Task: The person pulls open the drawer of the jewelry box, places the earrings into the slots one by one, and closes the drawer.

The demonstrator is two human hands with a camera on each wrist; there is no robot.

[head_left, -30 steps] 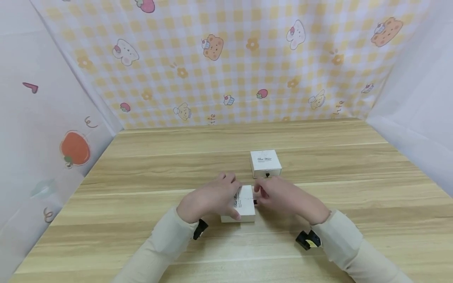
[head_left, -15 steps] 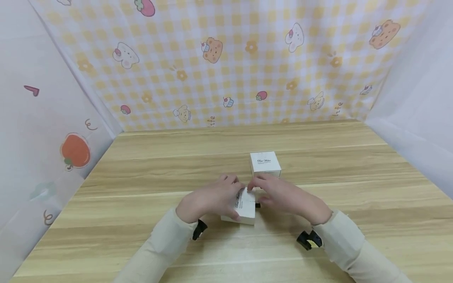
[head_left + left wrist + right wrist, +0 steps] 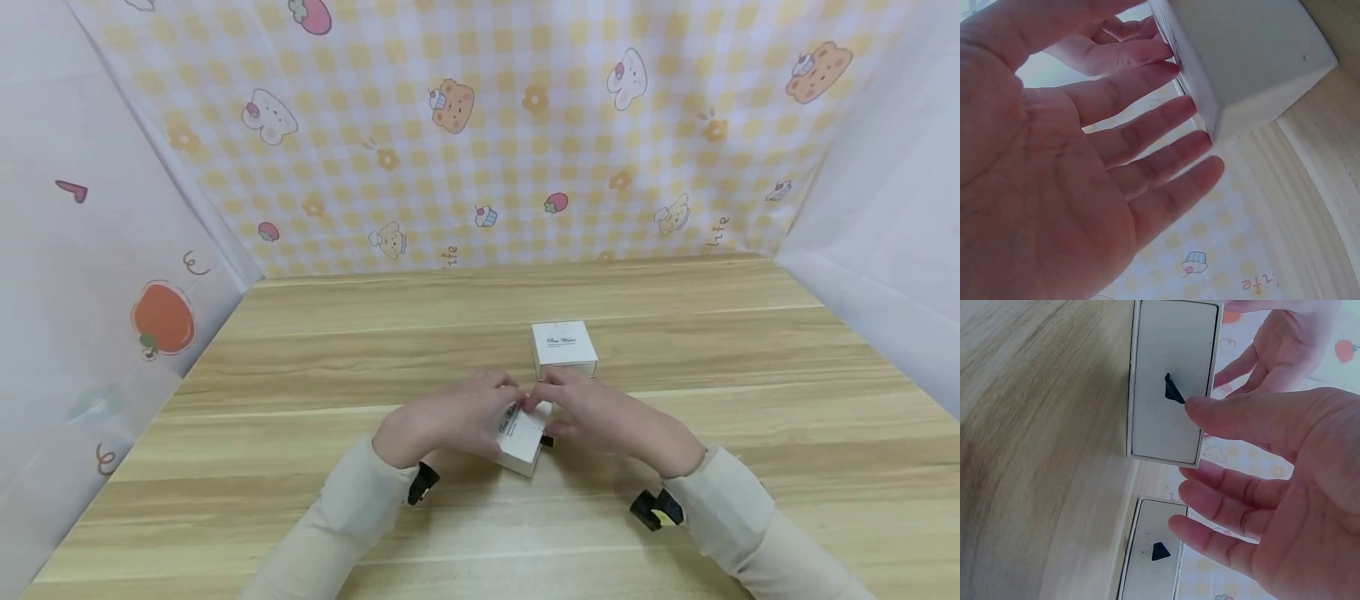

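Between both hands is a white drawer box [image 3: 522, 443] with dark lettering on its top and a black ribbon tab [image 3: 1173, 391] on its drawer front. My left hand [image 3: 453, 421] grips it from the left, thumb on the near side and fingertips along the far part of its top. At the other end, my right hand [image 3: 600, 418] pinches the box, index finger on top and thumb against the drawer front beside the tab. The drawer front sits flush within its sleeve in the right wrist view.
A second white drawer box [image 3: 564, 342] with matching lettering lies just behind the hands, its own black tab [image 3: 1160, 552] visible in the right wrist view. Wood-grain table [image 3: 360, 333] surrounds them. A checked cartoon curtain [image 3: 510, 150] hangs at the back.
My right fingers have left the ribbon tab and come up onto the box's top and front. The box has turned clockwise between the hands. The rear box has stayed put.
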